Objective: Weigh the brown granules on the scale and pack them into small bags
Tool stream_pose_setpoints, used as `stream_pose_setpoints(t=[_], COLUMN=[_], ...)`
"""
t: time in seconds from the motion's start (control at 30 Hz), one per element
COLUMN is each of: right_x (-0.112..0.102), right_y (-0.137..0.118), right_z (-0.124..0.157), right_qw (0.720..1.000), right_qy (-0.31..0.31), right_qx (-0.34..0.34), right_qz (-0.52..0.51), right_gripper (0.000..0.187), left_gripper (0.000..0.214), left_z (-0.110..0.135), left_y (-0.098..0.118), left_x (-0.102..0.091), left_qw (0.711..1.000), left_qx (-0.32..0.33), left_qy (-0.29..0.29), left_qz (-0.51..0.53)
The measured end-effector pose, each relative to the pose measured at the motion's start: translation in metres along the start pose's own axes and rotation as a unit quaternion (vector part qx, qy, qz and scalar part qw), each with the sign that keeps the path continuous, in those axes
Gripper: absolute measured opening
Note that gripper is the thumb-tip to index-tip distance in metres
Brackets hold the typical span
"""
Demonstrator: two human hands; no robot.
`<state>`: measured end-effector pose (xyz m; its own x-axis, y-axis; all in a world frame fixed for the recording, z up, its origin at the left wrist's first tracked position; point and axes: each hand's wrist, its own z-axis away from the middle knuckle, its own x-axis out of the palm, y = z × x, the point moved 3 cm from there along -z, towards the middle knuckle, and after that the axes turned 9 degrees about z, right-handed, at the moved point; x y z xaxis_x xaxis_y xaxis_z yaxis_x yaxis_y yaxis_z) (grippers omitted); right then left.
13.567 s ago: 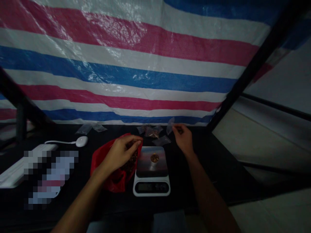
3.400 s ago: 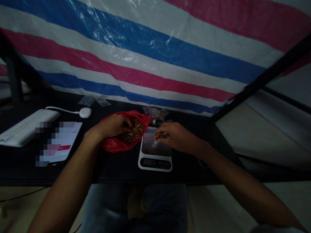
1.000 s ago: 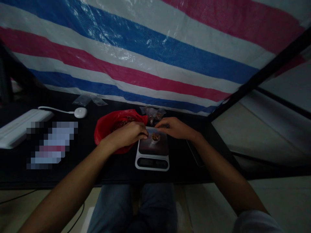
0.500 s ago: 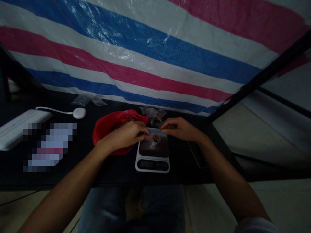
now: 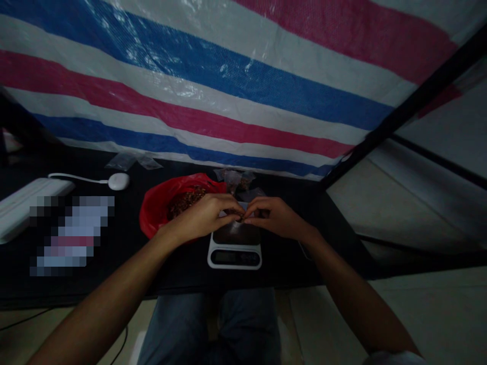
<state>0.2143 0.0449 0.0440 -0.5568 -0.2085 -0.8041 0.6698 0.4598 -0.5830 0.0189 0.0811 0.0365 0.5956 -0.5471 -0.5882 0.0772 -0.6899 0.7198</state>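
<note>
A white digital kitchen scale (image 5: pixel 235 258) with a dark weighing plate stands in front of me. My left hand (image 5: pixel 216 213) and my right hand (image 5: pixel 276 217) meet over it, fingertips bent together at a small cup (image 5: pixel 236 223) of brown bits on the plate. The fingers cover most of the cup, so their exact hold on it is hard to see. Just left of the scale, behind my left hand, is an open red plastic bag (image 5: pixel 152 208) with a heap of brown dried pieces (image 5: pixel 186 202) inside.
Small clear bags (image 5: pixel 233 178) with brown contents lie behind the scale. More clear bags (image 5: pixel 122 161) are at the back left. A white power strip (image 5: pixel 36 205), a white round-ended cable (image 5: pixel 119 181) and a pixelated item (image 5: pixel 78 233) lie left. Striped sheeting (image 5: pixel 213 111) hangs behind.
Both hands have come together from either side of the small cup and closed at it, covering most of it. The view has shifted slightly, and more of the red bag's contents shows.
</note>
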Motion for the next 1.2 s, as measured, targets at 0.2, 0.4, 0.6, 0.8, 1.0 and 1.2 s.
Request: stream_pose_setpoints(t=[0.2, 0.4, 0.6, 0.8, 1.0, 1.2], right_x=[0.003, 0.004, 0.001, 0.010, 0.016, 0.015], right_y=[0.007, 0.009, 0.012, 0.020, 0.017, 0.008], right_z=[0.005, 0.009, 0.011, 0.015, 0.012, 0.012], right_qw=[0.998, 0.996, 0.991, 0.997, 0.997, 0.996], right_qy=[0.038, 0.056, 0.086, 0.035, 0.009, 0.001], right_qx=[0.046, 0.059, 0.091, 0.068, 0.034, 0.055], right_qz=[-0.014, -0.033, -0.041, 0.019, 0.073, 0.074], right_gripper=[0.008, 0.010, 0.015, 0.015, 0.009, 0.011], left_gripper=[0.016, 0.022, 0.026, 0.025, 0.021, 0.023], left_z=[-0.001, 0.000, 0.003, 0.011, 0.033, 0.050], left_y=[0.000, -0.003, -0.008, -0.013, -0.045, -0.071], left_x=[0.003, 0.004, -0.002, -0.027, -0.054, -0.048], left_qw=[0.999, 0.996, 0.994, 0.994, 0.976, 0.978], left_qx=[-0.012, -0.029, -0.050, -0.088, -0.188, -0.193], left_qy=[0.024, 0.035, 0.059, 0.065, 0.008, -0.027], left_qz=[0.025, 0.081, 0.082, -0.007, -0.106, -0.070])
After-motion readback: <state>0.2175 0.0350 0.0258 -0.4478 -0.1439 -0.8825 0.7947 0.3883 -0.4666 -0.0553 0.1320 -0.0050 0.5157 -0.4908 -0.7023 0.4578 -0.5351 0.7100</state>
